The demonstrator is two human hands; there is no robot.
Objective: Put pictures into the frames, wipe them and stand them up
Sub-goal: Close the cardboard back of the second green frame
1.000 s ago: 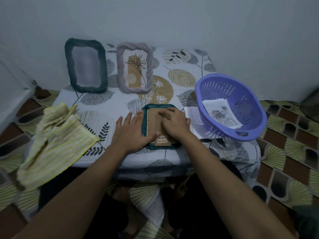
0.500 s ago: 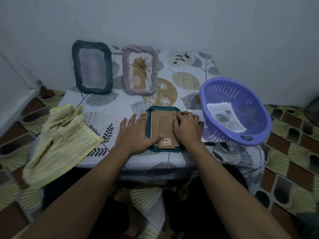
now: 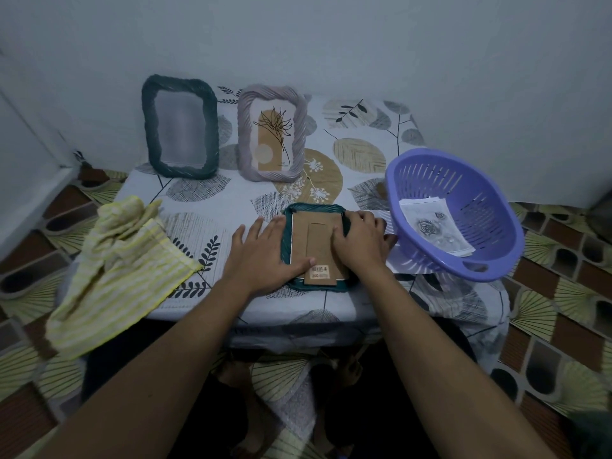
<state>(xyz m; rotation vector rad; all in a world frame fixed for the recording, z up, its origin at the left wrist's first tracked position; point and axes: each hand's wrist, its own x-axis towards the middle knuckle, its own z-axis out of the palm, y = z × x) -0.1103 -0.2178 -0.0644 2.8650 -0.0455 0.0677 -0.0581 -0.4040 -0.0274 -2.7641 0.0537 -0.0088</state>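
Lying face down, teal frame (image 3: 316, 236), long axis running toward wall (image 3: 331, 44)

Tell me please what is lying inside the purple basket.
Inside the purple basket lies a printed picture of roses, face up. Another sheet shows only its edge beneath it; what that sheet bears is covered.
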